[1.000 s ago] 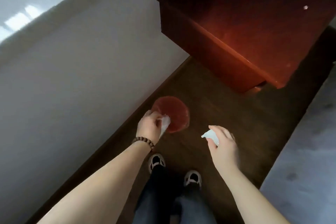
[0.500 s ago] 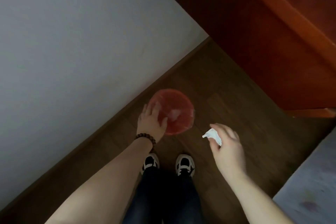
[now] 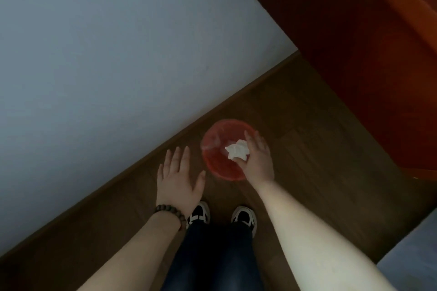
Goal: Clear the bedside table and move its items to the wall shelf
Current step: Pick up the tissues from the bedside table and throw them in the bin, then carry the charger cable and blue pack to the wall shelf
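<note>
A round red plastic bin (image 3: 218,168) stands on the wooden floor by the wall. My right hand (image 3: 259,160) hovers over its right side and pinches a crumpled white tissue (image 3: 237,151) between thumb and fingers, above the bin's opening. Left of the bin, my left hand (image 3: 177,177) is flat and spread, palm down and holding nothing, with a bead bracelet on the wrist. The reddish-brown bedside table (image 3: 354,42) fills the upper right; its top is out of view.
A pale wall (image 3: 106,54) with a dark skirting board runs diagonally along the left. My two feet in black-and-white shoes (image 3: 244,217) stand just behind the bin. A grey bed edge (image 3: 416,255) sits at the lower right.
My left hand dropped its tissue and drew back left off the bin, now spread and holding nothing. My right hand carried its tissue leftward over the bin. The view tilted further down.
</note>
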Demonstrator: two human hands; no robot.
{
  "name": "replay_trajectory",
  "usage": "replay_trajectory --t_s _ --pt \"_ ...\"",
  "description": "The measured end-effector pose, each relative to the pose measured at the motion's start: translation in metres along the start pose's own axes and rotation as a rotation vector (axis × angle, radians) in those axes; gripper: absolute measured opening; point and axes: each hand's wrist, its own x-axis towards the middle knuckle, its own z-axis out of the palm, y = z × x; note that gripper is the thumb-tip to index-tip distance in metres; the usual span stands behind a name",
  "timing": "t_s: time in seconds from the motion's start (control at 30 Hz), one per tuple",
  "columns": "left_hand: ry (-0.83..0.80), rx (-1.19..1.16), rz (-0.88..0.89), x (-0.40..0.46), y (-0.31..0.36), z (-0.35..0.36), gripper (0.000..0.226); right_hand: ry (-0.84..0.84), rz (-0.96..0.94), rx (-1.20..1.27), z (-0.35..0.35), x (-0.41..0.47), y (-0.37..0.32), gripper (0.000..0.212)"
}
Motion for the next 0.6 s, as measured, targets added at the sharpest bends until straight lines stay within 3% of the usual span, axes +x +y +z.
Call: replay_trajectory --t_s 0.37,0.6 --pt "-0.017 0.011 0.077 -0.037 0.061 -0.105 0.076 0.213 -0.041 -0.038 -0.110 -0.122 -0.033 0.056" --pt "-0.010 0.044 0.308 -0.095 0.146 -0.182 0.075 0.355 -0.071 0.008 -0.194 -0.237 -0.069 0.052"
